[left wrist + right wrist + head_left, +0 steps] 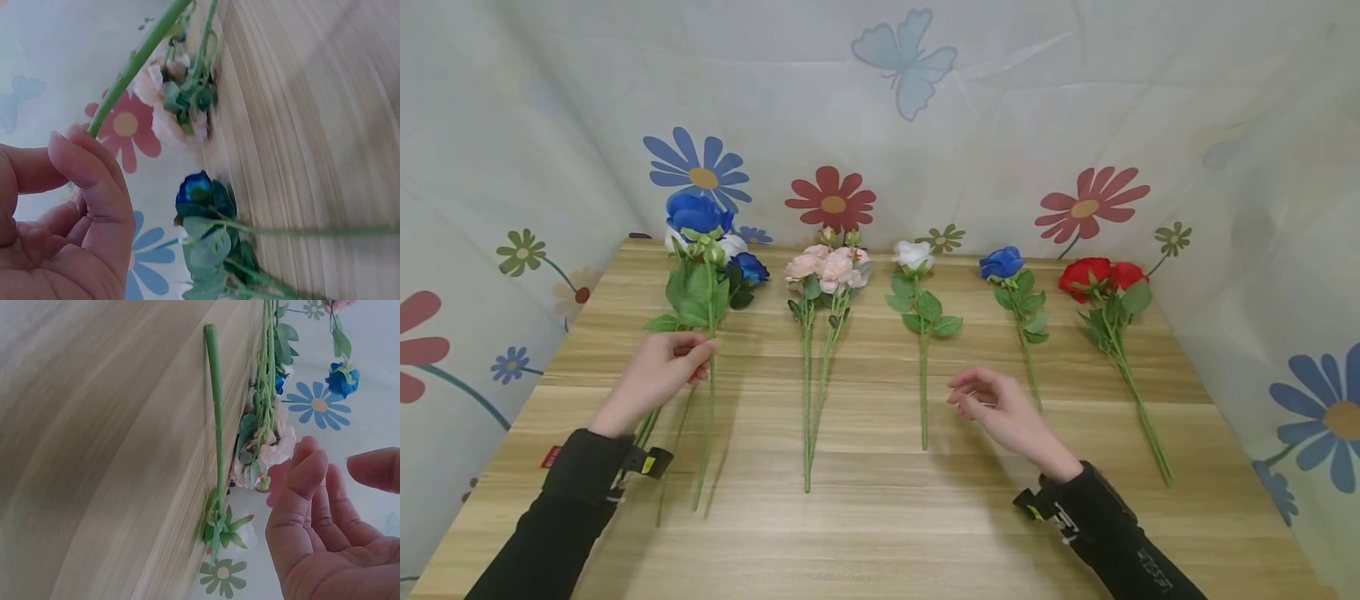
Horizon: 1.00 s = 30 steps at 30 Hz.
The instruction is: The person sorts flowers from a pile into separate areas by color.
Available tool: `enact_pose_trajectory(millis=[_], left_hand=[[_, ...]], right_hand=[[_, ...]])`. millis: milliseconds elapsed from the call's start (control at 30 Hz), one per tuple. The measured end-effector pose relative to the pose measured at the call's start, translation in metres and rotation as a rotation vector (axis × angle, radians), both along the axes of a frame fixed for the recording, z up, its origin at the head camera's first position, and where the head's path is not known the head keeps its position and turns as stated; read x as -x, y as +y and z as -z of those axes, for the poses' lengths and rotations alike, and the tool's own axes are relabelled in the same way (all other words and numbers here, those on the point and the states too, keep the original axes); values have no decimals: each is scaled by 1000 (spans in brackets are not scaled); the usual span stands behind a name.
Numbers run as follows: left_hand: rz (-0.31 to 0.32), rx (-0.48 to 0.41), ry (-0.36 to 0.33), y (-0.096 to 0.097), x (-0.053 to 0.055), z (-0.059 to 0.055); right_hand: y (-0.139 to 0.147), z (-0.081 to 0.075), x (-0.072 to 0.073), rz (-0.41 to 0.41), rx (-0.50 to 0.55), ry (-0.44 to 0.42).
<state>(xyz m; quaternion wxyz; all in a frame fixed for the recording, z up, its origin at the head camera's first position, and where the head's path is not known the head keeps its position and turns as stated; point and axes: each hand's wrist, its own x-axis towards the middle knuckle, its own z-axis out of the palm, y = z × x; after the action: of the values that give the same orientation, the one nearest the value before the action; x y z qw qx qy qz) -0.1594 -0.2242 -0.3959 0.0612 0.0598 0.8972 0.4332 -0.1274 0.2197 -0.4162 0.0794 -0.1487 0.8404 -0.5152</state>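
My left hand (658,371) pinches the green stem (134,65) of an artificial blue rose (698,213) between thumb and fingertips. That rose is held upright above the table, in front of a cluster at the far left with another blue rose (750,268) and a partly hidden white bloom (732,245). My right hand (1003,412) hovers over the table with fingers loosely bent and nothing between them. It is just right of a white rose (914,257), whose stem (217,419) lies on the wood in the right wrist view.
Pink flowers (831,268) on long stems lie left of the white rose. A single blue rose (1002,263) and red roses (1090,277) lie to the right. A patterned curtain (1000,125) borders the back and sides of the wooden table (880,542).
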Motion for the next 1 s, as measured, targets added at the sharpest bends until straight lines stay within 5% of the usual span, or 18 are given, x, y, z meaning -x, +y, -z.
enact_pose_trajectory(millis=[567,1000], left_hand=[[103,-316,-53,75,12,-6],[153,-499,-67,133,17,1]], right_hand=[[-35,1,-4,-99,116,-106],[-62,2,-8,-192,132,-82]])
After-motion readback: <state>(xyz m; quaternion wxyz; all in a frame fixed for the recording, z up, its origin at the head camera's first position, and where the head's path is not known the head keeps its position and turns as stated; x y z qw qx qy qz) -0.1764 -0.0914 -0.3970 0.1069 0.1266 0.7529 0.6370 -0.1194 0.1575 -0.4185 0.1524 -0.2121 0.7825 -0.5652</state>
